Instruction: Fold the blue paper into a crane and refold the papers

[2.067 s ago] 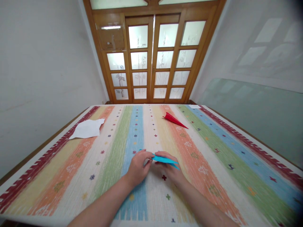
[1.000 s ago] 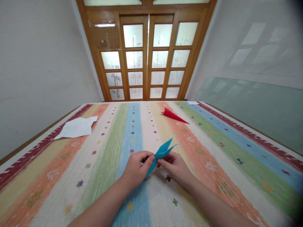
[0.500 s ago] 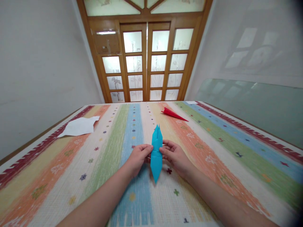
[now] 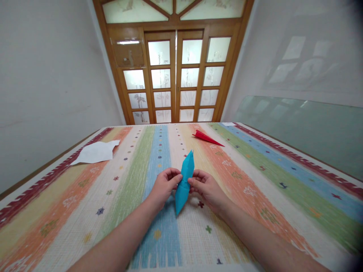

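Observation:
A folded piece of blue paper, long and pointed at both ends, is held between my two hands above the striped tablecloth. My left hand pinches its left edge near the middle, thumb on top. On the opposite edge, my right hand grips it with thumb and fingers. The paper tilts, its far end leaning right and its near tip pointing down to the left. A crease crosses its middle, and the far end shows a narrow split. Fingers behind the paper are partly hidden.
A folded red paper piece lies beyond my right hand. To the left is a creased white sheet. A small white piece lies at the table's far edge. Wooden glass-paned doors stand behind the table, with walls on both sides.
The blue paper has turned from nearly upright to a slant, its near tip swinging left. Both hands still grip it, and my right hand has shifted slightly left.

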The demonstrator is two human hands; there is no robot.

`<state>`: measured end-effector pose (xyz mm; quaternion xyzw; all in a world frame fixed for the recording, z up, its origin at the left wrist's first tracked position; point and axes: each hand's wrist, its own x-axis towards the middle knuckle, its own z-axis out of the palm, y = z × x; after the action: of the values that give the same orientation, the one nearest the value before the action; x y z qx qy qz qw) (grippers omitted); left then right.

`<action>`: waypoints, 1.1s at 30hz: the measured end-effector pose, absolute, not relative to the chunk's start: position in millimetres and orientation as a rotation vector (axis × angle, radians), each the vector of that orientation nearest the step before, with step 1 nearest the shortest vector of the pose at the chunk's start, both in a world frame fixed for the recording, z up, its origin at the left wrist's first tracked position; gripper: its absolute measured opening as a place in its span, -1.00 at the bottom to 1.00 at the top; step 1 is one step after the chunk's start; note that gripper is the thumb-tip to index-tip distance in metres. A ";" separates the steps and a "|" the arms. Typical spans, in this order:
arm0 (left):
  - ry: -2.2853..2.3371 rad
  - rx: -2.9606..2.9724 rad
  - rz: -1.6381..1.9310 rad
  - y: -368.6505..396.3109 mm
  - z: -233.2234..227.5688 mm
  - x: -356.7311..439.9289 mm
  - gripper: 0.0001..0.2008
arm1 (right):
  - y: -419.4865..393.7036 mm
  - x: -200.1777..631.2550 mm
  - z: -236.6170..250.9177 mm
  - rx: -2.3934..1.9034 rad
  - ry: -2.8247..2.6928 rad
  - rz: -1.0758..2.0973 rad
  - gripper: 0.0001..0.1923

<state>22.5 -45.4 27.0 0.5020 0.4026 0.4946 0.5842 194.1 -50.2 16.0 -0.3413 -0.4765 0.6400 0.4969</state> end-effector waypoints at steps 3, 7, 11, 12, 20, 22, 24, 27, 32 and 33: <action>0.903 1.194 1.154 -45.7 25.4 21.8 -0.71 | -49.0 194.9 16.3 -0.854 -1.211 1.460 -0.73; 0.858 1.350 1.189 -46.3 25.1 20.2 -0.77 | -50.3 194.5 21.4 -0.888 -1.290 1.342 -0.74; 0.864 1.684 1.309 -49.8 31.1 16.9 -0.90 | -53.5 193.8 25.7 -0.828 -1.279 1.334 -0.71; 0.884 1.783 1.333 -51.2 33.2 16.1 -0.92 | -54.1 193.7 26.1 -0.808 -1.270 1.347 -0.70; 0.874 2.218 1.442 -57.5 42.8 12.1 -0.87 | -53.7 194.9 24.4 -0.702 -1.275 1.442 -0.73; 0.871 2.229 1.492 -58.2 43.9 11.7 -0.87 | -52.5 195.4 22.2 -0.708 -1.294 1.454 -0.75; 0.867 2.219 1.510 -58.7 44.6 11.7 -0.87 | -51.7 195.3 20.0 -0.725 -1.311 1.454 -0.76; 0.875 2.172 1.498 -58.7 44.0 12.5 -0.87 | -51.4 193.7 18.6 -0.741 -1.312 1.435 -0.76; 0.926 2.073 1.447 -57.9 39.9 14.7 -0.89 | -51.8 191.9 19.9 -0.748 -1.277 1.399 -0.78; 0.935 2.057 1.434 -57.9 39.2 15.0 -0.89 | -51.8 192.0 20.2 -0.753 -1.275 1.392 -0.78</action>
<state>15.0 -57.9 39.2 0.7479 0.3401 0.5213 0.2307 192.0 -51.8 20.2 -0.3149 -0.5335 0.5824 0.5264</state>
